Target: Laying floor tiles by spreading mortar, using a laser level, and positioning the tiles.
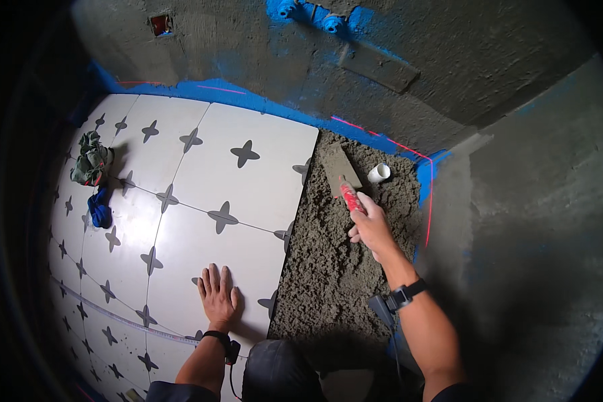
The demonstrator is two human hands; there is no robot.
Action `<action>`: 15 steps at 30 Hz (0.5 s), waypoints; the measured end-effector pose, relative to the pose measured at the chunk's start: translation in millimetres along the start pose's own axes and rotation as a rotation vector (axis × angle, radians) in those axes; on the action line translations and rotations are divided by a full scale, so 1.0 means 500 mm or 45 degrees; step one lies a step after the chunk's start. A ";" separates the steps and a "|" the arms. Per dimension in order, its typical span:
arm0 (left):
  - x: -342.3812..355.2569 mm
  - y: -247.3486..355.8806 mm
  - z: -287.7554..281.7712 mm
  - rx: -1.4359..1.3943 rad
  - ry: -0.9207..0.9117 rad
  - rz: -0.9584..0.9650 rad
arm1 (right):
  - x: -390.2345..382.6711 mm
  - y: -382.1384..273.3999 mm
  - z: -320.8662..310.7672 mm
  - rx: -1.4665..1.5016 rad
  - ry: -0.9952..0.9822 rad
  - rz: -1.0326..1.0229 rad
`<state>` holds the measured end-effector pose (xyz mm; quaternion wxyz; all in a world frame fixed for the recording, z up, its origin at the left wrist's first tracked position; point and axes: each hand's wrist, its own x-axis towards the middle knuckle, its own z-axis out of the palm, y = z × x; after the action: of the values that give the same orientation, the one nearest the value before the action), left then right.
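Note:
My right hand (373,230) is closed around the red handle of a trowel (340,167). Its flat, mortar-smeared blade rests on or just above the rough grey mortar bed (328,268); the exact contact cannot be made out. Right of the blade, a short white pipe (379,173) sticks up out of the mortar. My left hand (218,299) lies flat with fingers stretched on a white floor tile (208,261) patterned with dark grey four-petal shapes. Along the tiles' right edge the mortar bed begins.
A crumpled green cloth (92,159) and a blue cloth (100,208) lie on the tiles at left. A measuring tape strip (127,319) crosses the near tiles. Grey walls with a blue-painted base (248,102) enclose the corner, marked by red laser lines. Blue pipe fittings (332,23) protrude from the far wall.

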<state>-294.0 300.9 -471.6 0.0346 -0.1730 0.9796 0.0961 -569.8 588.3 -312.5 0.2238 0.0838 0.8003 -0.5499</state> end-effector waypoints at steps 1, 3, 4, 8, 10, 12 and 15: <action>0.000 0.001 -0.001 0.016 0.034 0.016 | 0.009 0.002 0.005 -0.167 -0.023 -0.028; 0.000 0.002 -0.003 -0.007 0.001 0.005 | 0.048 0.004 0.029 -0.678 0.142 -0.261; 0.001 0.002 -0.003 -0.012 -0.001 -0.001 | 0.062 0.004 0.039 -0.740 0.206 -0.408; 0.000 0.001 -0.002 -0.018 0.007 -0.002 | 0.056 -0.007 0.051 -0.140 0.146 -0.023; 0.000 0.001 -0.003 -0.026 0.000 -0.003 | 0.043 -0.023 0.061 -0.006 0.126 -0.068; 0.000 0.001 -0.003 -0.029 0.001 0.000 | 0.043 -0.042 0.078 0.162 0.122 -0.101; -0.001 0.001 -0.003 -0.026 0.010 -0.004 | 0.058 -0.055 0.102 0.242 0.117 -0.045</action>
<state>-293.7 301.3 -469.9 0.0290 -0.1752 0.9784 0.1055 -592.5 527.7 -317.6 0.1680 0.1157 0.7554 -0.6227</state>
